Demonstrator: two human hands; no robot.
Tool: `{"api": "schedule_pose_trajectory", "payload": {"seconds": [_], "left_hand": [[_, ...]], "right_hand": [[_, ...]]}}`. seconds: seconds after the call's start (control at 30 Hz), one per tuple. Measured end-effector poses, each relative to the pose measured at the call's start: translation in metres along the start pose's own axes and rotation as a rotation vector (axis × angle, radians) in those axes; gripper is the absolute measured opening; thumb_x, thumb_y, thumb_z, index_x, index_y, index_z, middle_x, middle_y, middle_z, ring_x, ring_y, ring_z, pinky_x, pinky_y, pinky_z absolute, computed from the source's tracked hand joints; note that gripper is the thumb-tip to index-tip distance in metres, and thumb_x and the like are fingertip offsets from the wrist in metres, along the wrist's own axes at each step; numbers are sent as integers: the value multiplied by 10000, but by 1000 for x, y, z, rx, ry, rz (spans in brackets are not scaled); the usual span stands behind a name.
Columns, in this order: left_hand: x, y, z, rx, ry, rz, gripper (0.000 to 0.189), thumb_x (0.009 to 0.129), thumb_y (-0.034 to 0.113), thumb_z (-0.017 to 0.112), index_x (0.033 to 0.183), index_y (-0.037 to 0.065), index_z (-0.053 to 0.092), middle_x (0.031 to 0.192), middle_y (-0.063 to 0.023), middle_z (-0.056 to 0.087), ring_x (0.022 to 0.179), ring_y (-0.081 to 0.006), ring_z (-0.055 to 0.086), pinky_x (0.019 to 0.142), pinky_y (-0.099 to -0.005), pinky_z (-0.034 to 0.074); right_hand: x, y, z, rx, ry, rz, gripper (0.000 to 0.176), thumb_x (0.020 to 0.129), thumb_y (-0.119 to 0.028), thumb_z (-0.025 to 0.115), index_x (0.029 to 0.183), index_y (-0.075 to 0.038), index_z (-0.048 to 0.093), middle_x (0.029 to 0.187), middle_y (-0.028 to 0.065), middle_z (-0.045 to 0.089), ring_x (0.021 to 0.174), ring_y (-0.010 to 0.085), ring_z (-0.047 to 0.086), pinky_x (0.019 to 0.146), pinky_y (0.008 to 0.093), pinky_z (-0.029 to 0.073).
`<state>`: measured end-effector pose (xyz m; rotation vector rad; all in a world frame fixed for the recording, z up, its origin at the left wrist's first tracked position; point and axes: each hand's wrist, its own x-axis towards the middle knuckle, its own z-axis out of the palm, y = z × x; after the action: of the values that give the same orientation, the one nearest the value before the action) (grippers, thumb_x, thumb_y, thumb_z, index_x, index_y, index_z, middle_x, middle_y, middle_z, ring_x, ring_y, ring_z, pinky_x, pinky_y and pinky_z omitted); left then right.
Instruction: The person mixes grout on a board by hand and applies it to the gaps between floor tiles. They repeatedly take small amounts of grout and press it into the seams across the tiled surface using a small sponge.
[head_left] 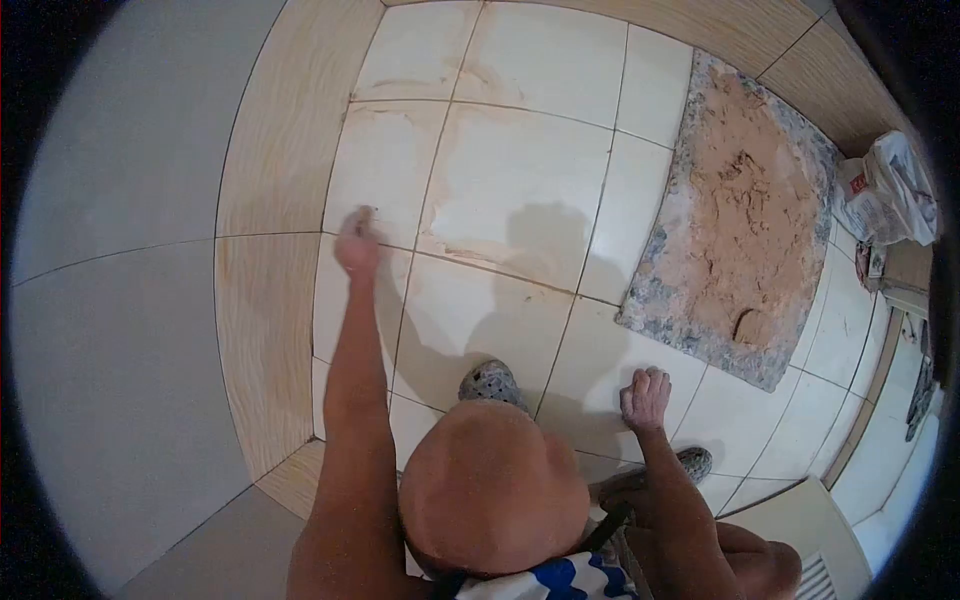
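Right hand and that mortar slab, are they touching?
Apart. The head view shows bare tile between the right hand and the slab.

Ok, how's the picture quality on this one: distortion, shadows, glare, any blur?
Head view: strong fisheye, so the tile joints bow and a black vignette rings the frame. Head view: the person's soft shadow falls on the tiles between the left hand and right hand. Head view: no harsh glare; the left hand looks slightly soft, the speckled slab reasonably sharp.
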<state>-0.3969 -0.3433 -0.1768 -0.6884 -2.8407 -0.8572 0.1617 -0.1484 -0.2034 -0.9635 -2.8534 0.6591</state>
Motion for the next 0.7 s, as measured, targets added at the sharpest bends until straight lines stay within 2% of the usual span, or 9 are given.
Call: {"api": "schedule_pose_trajectory", "payload": {"seconds": [0.07, 0.1, 0.27, 0.33, 0.37, 0.4, 0.43, 0.57, 0.7], "left_hand": [[-45, 59, 23, 186, -284, -156, 391, 779, 48, 594, 1161, 86, 670, 1089, -131, 694, 962, -311, 666, 875, -402, 517], [-77, 84, 37, -79, -99, 163, 390, 779, 9, 579, 1139, 112, 687, 1097, -122, 695, 1005, -303, 658, 908, -393, 509], [-123, 160, 43, -221, -434, 178, 377, 806, -12, 529, 1138, 76, 685, 1132, -136, 685, 1038, -301, 652, 939, -389, 497], [-84, 118, 56, -234, -124, 73, 359, 824, -2, 512, 1135, 56, 681, 1133, -156, 682, 1011, -324, 654, 924, -411, 495], [-57, 132, 26, -246, -194, -241, 335, 843, 24, 515, 1130, 61, 683, 1143, -170, 673, 1006, -344, 644, 909, -424, 493], [-40, 107, 28, 75, -74, -150, 322, 840, 48, 533, 1126, 54, 680, 1102, -181, 674, 989, -349, 638, 887, -426, 496], [-47, 108, 29, 77, -77, -152, 322, 840, 48, 533, 1126, 54, 680, 1102, -181, 674, 989, -349, 638, 887, -426, 496], [-126, 149, 62, -54, -81, 241, 394, 756, -36, 573, 1108, 109, 677, 1020, -161, 672, 961, -355, 627, 856, -447, 499], [-174, 219, 73, -230, -437, 279, 313, 786, -8, 569, 1053, 99, 692, 1010, -142, 682, 998, -333, 619, 886, -425, 494]], "right_hand": [[-1, -3, 6, -30, 31, 46, 315, 733, -151, 564, 1019, -32, 511, 983, 187, 499, 879, 367, 480, 751, 496, 394], [0, -3, 8, -25, 32, 49, 315, 733, -151, 564, 1019, -32, 511, 983, 187, 499, 879, 367, 480, 751, 496, 394], [-3, 3, 10, -40, 9, 36, 336, 726, -161, 559, 1039, -52, 510, 1023, 179, 499, 879, 366, 479, 755, 500, 388], [-1, 3, 10, -24, 21, 28, 354, 717, -189, 571, 1033, -40, 516, 1012, 181, 499, 892, 369, 480, 759, 504, 390], [-4, 3, 9, -3, 24, 15, 377, 708, -216, 584, 1028, -27, 522, 1001, 182, 500, 905, 372, 481, 762, 509, 391], [-4, 5, 11, 19, 31, 22, 371, 709, -221, 589, 1022, -34, 525, 1004, 180, 496, 901, 368, 480, 758, 506, 390], [-6, 6, 13, 20, 28, 23, 371, 709, -221, 589, 1022, -34, 525, 1004, 180, 496, 901, 368, 480, 758, 506, 390], [-9, 5, 13, 11, 41, 23, 376, 717, -237, 596, 1029, -38, 530, 1013, 178, 494, 906, 363, 481, 763, 505, 390], [-5, 5, 13, -23, 49, 17, 384, 731, -247, 600, 1041, -29, 537, 1033, 188, 499, 934, 369, 478, 760, 510, 384]]}}
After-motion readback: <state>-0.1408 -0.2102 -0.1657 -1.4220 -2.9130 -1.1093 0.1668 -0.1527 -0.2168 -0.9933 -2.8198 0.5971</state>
